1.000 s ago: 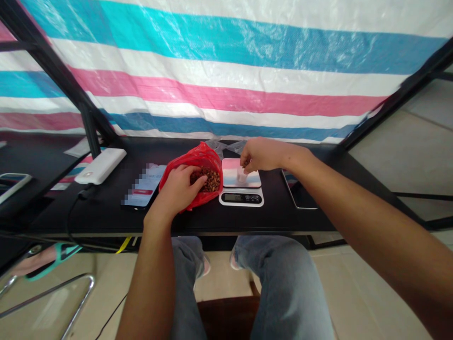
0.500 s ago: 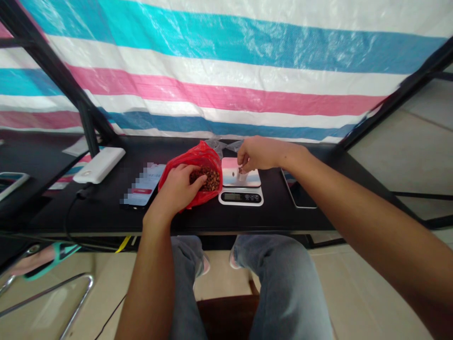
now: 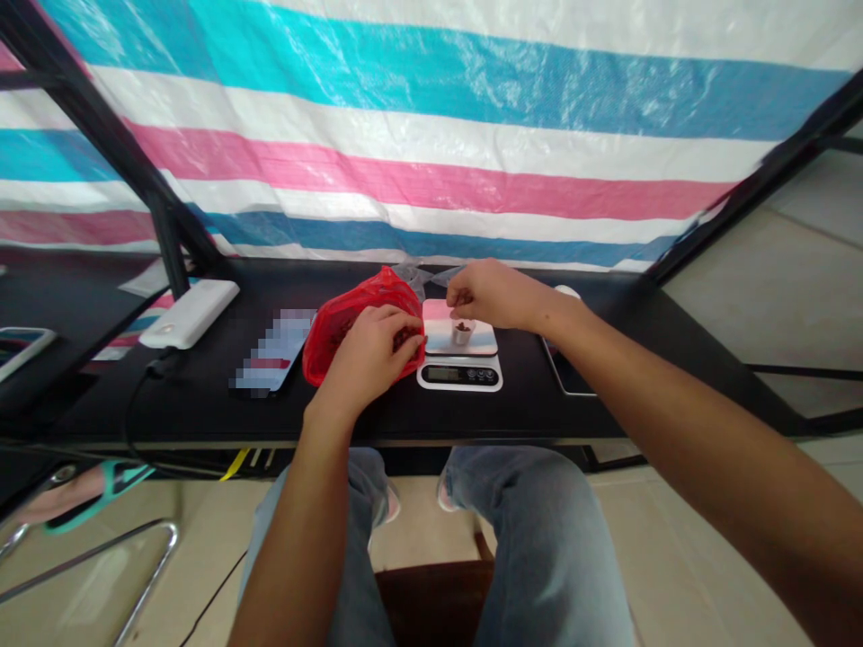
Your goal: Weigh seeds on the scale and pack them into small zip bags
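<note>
My left hand (image 3: 381, 346) lies over the mouth of a red plastic bag (image 3: 316, 350), fingers and thumb curved and apart near its right rim. Small reddish-brown pieces (image 3: 403, 338) show in the bag between thumb and fingers; they are too small to name. A white kitchen scale (image 3: 460, 374) stands right of the bag. On its pink, white and blue platform (image 3: 438, 314) sits a small clear cup (image 3: 462, 336) with some brown pieces in it. Just above the cup, my right hand (image 3: 482, 295) is closed in a pinch, with brown pieces showing in its fingers.
A phone (image 3: 276, 346) with a partly blurred screen lies left of the bag. Another phone (image 3: 570, 373) is partly under my right forearm. A white power-bank-like block (image 3: 190, 314) with a cable sits further left. Clear plastic film (image 3: 424, 279) lies behind the scale.
My left hand has moved right across the bag's mouth, hiding most of the pieces there. My right hand has risen slightly off the cup, which is now in plain sight.
</note>
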Tool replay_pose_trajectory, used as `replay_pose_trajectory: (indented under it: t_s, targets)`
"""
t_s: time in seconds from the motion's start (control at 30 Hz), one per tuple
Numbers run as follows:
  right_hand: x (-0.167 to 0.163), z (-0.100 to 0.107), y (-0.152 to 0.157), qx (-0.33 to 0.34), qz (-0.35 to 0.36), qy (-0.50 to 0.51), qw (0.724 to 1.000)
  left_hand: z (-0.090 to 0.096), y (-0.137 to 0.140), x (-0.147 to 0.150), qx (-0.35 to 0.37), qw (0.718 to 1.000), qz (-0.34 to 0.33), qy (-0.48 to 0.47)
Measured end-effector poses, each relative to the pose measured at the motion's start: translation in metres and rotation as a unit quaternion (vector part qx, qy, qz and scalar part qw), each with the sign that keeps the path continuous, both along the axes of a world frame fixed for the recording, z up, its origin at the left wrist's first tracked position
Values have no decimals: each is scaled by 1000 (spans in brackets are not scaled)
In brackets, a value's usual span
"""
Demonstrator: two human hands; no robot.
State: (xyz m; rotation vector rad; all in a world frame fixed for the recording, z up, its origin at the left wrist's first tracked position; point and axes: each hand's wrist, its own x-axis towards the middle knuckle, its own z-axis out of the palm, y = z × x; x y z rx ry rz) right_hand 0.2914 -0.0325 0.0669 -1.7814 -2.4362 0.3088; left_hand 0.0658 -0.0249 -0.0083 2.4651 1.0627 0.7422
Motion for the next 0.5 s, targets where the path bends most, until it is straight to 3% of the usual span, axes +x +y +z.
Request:
replay_pose_trajectory:
  t_s: [0.3, 0.5]
  targets:
    - [9, -59, -18, 198, -34, 171, 965, -9, -7, 23, -3, 995, 61, 80]
    - [11, -84, -17, 236, -26, 285, 929, -12, -9, 29, -1, 991, 98, 95]
